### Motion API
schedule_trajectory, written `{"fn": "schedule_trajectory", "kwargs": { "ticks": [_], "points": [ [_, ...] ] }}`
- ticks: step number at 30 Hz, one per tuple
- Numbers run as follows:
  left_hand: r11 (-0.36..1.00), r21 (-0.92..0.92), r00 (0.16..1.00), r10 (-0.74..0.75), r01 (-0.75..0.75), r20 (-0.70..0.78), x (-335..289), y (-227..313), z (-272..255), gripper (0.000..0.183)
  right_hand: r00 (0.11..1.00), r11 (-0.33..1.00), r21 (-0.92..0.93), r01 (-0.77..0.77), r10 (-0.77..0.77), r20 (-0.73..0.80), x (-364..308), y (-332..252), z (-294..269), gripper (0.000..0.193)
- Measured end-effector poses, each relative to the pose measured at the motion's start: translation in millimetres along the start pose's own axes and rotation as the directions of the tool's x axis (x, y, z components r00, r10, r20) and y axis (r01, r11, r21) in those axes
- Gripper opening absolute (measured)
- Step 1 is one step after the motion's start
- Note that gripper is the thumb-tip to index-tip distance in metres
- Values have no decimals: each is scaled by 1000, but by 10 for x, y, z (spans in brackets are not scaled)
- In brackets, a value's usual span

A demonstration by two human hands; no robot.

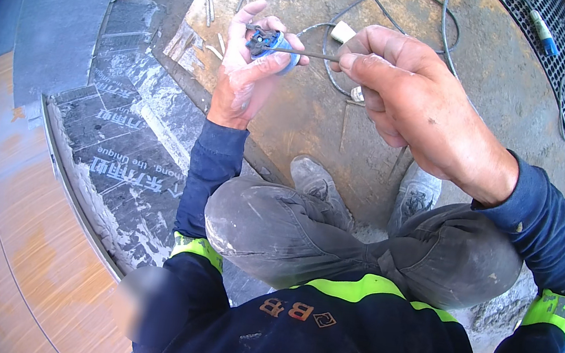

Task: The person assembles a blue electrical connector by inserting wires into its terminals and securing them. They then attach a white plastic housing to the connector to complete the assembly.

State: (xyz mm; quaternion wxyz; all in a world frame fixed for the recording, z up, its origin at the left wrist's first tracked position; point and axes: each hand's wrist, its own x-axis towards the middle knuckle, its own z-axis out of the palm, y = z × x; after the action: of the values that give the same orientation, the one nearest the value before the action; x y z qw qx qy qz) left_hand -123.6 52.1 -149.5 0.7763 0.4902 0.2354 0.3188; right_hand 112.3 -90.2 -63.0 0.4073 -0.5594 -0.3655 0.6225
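Here, left hand (245, 74) clamped on blue fitting (272, 44) — half hidden, right hand (409, 97) pinching thin rod (314, 55).

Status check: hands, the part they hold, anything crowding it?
Left hand grips blue fitting. Right hand pinches thin tool into it. Cables behind, clear.

A small blue round electrical fitting (272, 44) with a dark face sits upright between fingers and thumb, above the dusty wooden board (290, 120), while a thin metal screwdriver shaft (314, 55) lies level, its tip touching the fitting.
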Motion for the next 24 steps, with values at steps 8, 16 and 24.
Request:
{"fn": "schedule_trajectory", "kwargs": {
  "ticks": [8,16,24],
  "points": [
    [1000,-14,1000,-3,3,-6,-7,16,25,84,999,999,29,14,-13,-52,-33,-41,99,20],
    [1000,-4,1000,6,-6,2,-7,13,22,83,999,989,-146,18,-25,-46,10,-36,28,34],
    [977,159,990,-137,140,-27,-67,67,93,89,837,600,-658,456,-540,87,111,114,-28,15]
  ]
}}
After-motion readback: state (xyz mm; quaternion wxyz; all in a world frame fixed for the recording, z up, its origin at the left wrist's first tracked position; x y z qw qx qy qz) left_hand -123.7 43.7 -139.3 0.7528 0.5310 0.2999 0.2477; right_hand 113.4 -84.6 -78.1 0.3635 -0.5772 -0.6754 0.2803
